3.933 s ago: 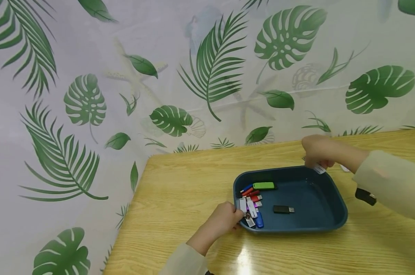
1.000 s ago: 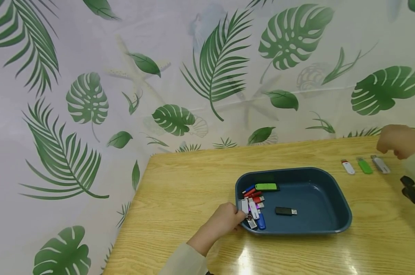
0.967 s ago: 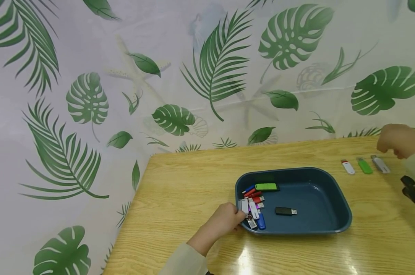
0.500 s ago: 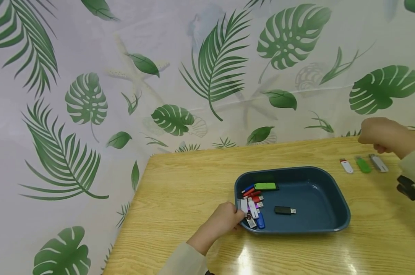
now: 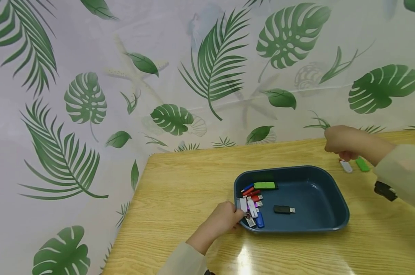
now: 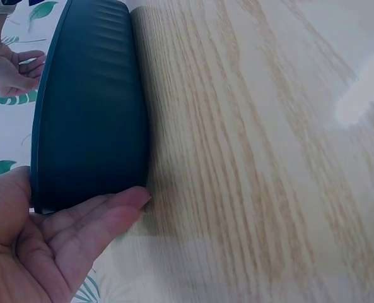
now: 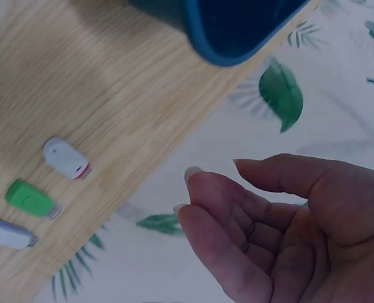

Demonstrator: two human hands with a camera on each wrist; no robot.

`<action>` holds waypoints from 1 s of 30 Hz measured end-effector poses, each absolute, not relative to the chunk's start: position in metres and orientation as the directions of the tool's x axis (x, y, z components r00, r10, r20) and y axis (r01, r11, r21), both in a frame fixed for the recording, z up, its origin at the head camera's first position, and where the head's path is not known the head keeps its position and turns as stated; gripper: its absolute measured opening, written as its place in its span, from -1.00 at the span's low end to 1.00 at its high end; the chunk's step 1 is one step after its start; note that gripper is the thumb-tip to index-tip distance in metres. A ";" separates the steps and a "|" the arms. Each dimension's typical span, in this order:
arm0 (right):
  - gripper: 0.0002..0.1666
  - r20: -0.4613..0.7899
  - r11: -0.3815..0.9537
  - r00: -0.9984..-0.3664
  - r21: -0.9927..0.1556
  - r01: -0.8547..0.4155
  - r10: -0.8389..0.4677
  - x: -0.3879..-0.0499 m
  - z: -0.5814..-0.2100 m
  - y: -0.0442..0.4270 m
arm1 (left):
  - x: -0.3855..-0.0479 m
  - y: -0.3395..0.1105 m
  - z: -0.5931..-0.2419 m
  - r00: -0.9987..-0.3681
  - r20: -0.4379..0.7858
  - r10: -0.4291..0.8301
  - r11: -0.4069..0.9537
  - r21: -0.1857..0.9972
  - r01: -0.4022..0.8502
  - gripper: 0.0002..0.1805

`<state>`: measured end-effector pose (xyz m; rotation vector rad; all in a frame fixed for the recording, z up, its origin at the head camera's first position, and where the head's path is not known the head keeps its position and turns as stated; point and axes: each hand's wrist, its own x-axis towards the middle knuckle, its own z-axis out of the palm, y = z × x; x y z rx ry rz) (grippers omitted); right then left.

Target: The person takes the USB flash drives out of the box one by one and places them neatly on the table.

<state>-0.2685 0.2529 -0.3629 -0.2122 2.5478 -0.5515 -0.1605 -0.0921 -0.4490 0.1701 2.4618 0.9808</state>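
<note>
My left hand (image 5: 227, 216) pinches the near-left corner of a dark blue plastic tray (image 5: 314, 229); in the left wrist view its fingers (image 6: 105, 221) lie along the outer wall. Nothing is in my right hand (image 5: 352, 142), which hovers beyond the tray's far-right corner. Its thumb and fingers are apart and loosely bent in the right wrist view. Below it, a white USB stick with a red end (image 7: 65, 158), a green one (image 7: 30, 199) and a grey-white one (image 7: 9, 233) lie in a row. The arm covers the grey-white stick in the head view.
Several USB sticks crowd the tray's left end, among them a lime green one (image 5: 265, 185) and a blue one (image 5: 260, 220). A black USB stick (image 5: 284, 209) lies alone mid-tray. Behind the wooden table (image 5: 180, 179) hangs a leaf-patterned cloth (image 5: 180, 46).
Earlier my right hand carried a light-coloured USB stick over the tray's far-right corner. A grey-white stick then lay on the table, and the emptied hand has moved back left. My left hand stays put.
</note>
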 end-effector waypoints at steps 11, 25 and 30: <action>-0.75 -0.433 0.895 -0.809 -0.376 -0.239 -0.398 -0.248 -0.360 0.193 | -0.161 -0.092 -0.451 -0.878 -0.388 0.279 0.729 0.681 -0.070 -0.73; -0.70 -0.618 0.897 -0.650 -0.311 -0.315 -0.443 -0.227 -0.392 0.124 | -0.160 -0.093 -0.450 -0.889 -0.364 0.279 0.730 0.682 -0.050 -0.68; -0.70 -0.724 0.922 -0.570 -0.297 -0.251 -0.388 -0.249 -0.462 0.127 | -0.161 -0.092 -0.450 -0.886 -0.365 0.286 0.725 0.687 -0.049 -0.68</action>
